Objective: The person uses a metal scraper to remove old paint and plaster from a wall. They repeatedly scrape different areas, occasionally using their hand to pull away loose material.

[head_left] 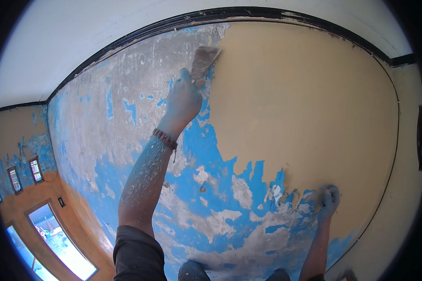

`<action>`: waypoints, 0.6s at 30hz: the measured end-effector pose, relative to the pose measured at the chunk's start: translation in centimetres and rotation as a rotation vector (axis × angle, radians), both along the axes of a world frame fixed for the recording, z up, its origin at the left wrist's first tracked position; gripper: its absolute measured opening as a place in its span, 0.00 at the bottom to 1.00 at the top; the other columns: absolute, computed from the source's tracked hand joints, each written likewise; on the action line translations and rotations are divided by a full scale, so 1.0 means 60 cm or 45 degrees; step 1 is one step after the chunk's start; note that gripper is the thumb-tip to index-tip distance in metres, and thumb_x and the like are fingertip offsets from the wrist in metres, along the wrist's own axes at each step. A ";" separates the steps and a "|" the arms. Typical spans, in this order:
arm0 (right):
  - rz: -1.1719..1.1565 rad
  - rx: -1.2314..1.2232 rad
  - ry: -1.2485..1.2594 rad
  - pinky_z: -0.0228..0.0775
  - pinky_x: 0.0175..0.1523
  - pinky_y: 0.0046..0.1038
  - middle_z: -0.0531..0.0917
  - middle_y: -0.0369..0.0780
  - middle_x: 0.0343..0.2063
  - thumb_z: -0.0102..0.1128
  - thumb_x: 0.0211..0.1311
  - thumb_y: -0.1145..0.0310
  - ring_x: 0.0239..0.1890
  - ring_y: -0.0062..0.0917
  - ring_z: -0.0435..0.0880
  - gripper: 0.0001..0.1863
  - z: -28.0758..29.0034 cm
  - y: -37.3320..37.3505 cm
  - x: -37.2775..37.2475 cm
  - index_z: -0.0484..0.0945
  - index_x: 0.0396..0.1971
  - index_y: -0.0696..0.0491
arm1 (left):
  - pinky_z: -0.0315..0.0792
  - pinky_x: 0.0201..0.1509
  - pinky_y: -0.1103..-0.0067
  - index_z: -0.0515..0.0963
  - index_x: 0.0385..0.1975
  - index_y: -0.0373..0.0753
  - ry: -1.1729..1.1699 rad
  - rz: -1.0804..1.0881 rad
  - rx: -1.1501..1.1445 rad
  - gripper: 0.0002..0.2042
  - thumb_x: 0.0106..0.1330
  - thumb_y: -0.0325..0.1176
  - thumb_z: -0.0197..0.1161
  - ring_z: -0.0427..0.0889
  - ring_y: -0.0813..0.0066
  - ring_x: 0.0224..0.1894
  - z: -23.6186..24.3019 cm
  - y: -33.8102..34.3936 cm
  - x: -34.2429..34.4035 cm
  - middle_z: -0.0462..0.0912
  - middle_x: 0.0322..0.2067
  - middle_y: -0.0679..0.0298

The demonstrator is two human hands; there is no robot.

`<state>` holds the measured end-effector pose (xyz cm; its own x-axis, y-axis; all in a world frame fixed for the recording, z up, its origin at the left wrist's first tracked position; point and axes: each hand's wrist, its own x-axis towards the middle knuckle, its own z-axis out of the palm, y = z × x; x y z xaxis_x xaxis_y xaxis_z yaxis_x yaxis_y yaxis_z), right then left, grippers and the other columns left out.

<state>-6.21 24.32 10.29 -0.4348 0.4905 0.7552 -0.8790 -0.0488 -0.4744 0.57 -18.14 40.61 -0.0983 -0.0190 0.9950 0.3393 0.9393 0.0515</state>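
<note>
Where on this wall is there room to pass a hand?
Two stretches look open: beige paint between the scraper and the dark line at right, and the grey patch left of the left hand, below the black trim. It is crowded around the scraper and the right hand.

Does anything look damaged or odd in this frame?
Yes: the wall looks damaged. Its tan coat ends in a ragged edge, with broken blue paint and grey patches to the left and below. Pale flecks also speckle the left forearm; the left hand holds a scraper.
</note>
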 end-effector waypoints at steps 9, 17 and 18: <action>0.021 -0.047 -0.043 0.41 0.15 0.15 0.62 0.25 0.14 0.56 0.62 0.65 0.12 0.07 0.51 0.09 0.008 -0.010 0.014 0.67 0.24 0.46 | 0.72 0.38 0.59 0.65 0.38 0.35 -0.003 0.229 -0.287 0.09 0.65 0.34 0.51 0.79 0.46 0.36 0.115 0.021 -0.013 0.78 0.33 0.41; 0.008 -0.028 -0.003 0.42 0.15 0.15 0.61 0.25 0.14 0.55 0.63 0.65 0.12 0.08 0.52 0.09 0.012 -0.013 0.016 0.68 0.23 0.45 | 0.67 0.36 0.69 0.68 0.28 0.35 0.062 -0.162 -0.304 0.13 0.64 0.39 0.57 0.72 0.63 0.28 0.176 -0.039 -0.025 0.73 0.23 0.55; 0.004 -0.025 -0.008 0.42 0.15 0.15 0.61 0.25 0.14 0.55 0.63 0.65 0.12 0.07 0.52 0.09 0.012 -0.009 0.016 0.68 0.23 0.45 | 0.67 0.36 0.70 0.68 0.27 0.35 0.057 -0.163 -0.308 0.13 0.64 0.39 0.57 0.71 0.66 0.28 0.176 -0.043 -0.024 0.72 0.22 0.56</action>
